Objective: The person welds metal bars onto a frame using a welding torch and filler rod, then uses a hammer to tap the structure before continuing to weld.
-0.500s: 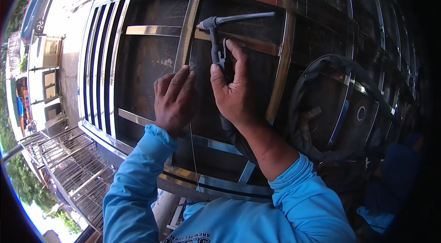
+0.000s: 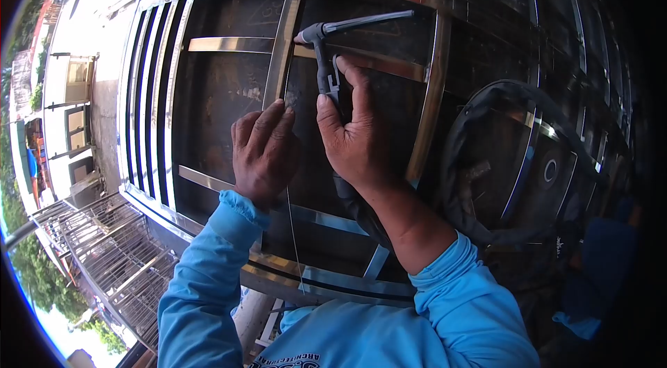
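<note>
My right hand (image 2: 353, 128) is wrapped round the handle of a TIG welding torch (image 2: 319, 55), index finger along its switch. The torch's nozzle points left at the joint between a metal upright bar (image 2: 283, 48) and a crossbar (image 2: 375, 62). Its long back cap sticks out to the upper right. My left hand (image 2: 262, 149) is closed on a thin filler rod (image 2: 294, 236), fingertips at the lower end of the upright bar. The rod runs up toward the torch nozzle and trails down below the hand.
A shiny metal frame with several slats (image 2: 149, 97) lies under my hands over dark panels. Looped black cable (image 2: 455, 138) lies at the right. A wire rack (image 2: 114, 250) stands at lower left. A vehicle and buildings show at the far left.
The torch and my right hand have shifted very slightly left. The torch's back cap is tilted up a little more. My left hand stays nearly still with the rod.
</note>
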A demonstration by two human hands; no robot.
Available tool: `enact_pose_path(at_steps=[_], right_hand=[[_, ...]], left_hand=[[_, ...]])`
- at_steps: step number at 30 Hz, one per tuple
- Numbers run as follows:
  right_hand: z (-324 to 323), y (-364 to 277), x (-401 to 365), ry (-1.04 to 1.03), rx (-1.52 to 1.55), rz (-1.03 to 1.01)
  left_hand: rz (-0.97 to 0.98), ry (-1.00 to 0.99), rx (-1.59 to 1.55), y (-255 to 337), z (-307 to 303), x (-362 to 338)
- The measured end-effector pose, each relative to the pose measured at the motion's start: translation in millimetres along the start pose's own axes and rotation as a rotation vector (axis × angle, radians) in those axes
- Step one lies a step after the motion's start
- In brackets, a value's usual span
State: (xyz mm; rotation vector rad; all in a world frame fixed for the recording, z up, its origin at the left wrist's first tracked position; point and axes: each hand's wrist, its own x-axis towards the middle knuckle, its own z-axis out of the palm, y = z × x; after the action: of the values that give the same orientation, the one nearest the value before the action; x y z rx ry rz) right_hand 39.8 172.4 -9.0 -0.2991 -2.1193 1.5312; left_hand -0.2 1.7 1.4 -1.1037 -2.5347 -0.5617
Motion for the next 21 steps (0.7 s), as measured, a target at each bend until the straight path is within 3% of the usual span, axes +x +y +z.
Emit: enact_pose_path(at_steps=[8,11,14,21], right_hand=[[0.3,-2.2,0.1,0.002,-0.016,-0.002],[-3.8,-9.9,-0.5,-0.079,0.043,0.159],[0.5,-1.7,0.5,0.037,0.007,-0.054],[-2.4,-5.1,1.0,0.005,0.017,0.007]], left_hand=[[-0.007,-0.011,0.009,-1.1,0.4,-1.5],[0.015,0.000,-0.011,-1.1,-1.2,2.1],[-0.003,-0.011,0.027,-0.6,1.0,0.1],[0.001,-0.005,0.034,-0.3,2.1,-0.2]])
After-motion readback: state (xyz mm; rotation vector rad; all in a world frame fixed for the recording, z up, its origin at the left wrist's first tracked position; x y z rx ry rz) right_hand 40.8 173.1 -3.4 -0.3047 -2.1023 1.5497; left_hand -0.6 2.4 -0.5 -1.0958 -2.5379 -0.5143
